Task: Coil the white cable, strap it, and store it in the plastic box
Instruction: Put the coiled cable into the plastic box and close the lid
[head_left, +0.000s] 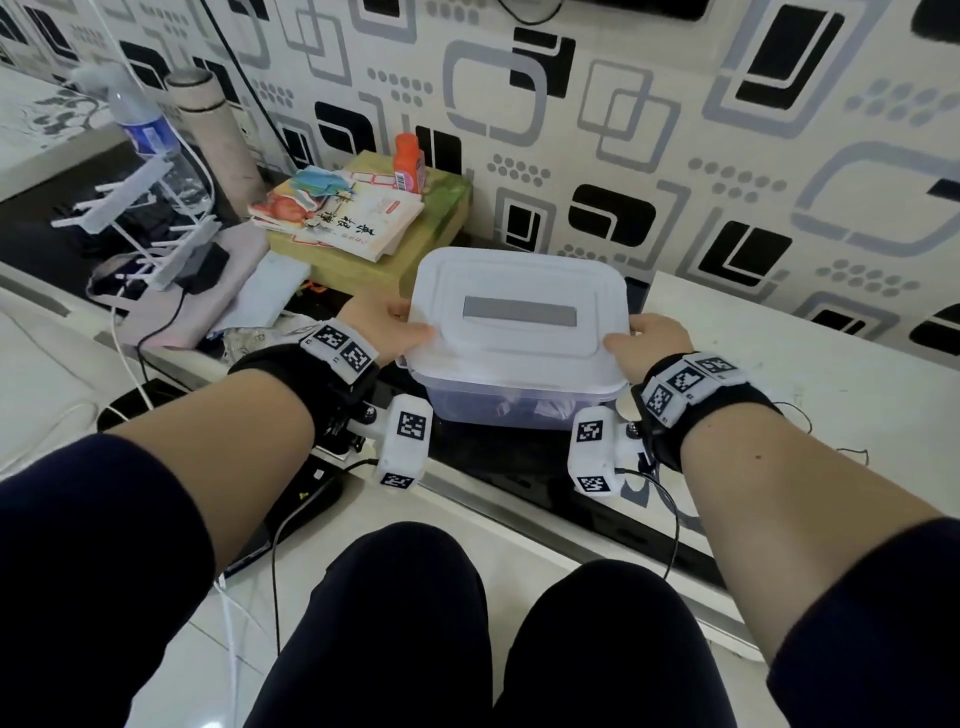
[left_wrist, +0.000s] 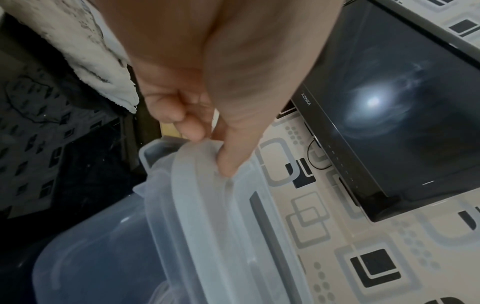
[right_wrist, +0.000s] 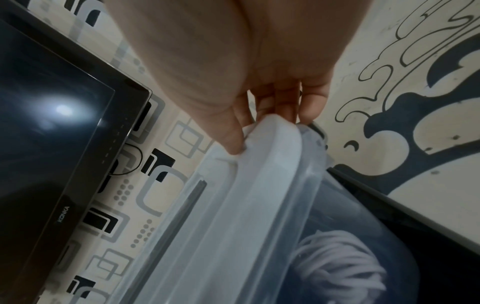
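Observation:
A translucent plastic box (head_left: 514, 402) stands on the dark shelf in front of me, its white lid (head_left: 519, 306) lying over it. My left hand (head_left: 395, 325) grips the lid's left edge (left_wrist: 202, 164), thumb on top and fingers curled below. My right hand (head_left: 644, 338) grips the lid's right edge (right_wrist: 270, 139) the same way. The coiled white cable (right_wrist: 342, 265) lies inside the box, seen through its wall; in the head view it shows faintly as white loops (head_left: 540, 408).
A stack of books (head_left: 337, 213) with an orange bottle (head_left: 409, 162) sits behind the box to the left. A water bottle (head_left: 148, 135), white plastic rack (head_left: 140, 213) and cables lie further left. A patterned wall rises behind; a white counter (head_left: 779, 374) extends right.

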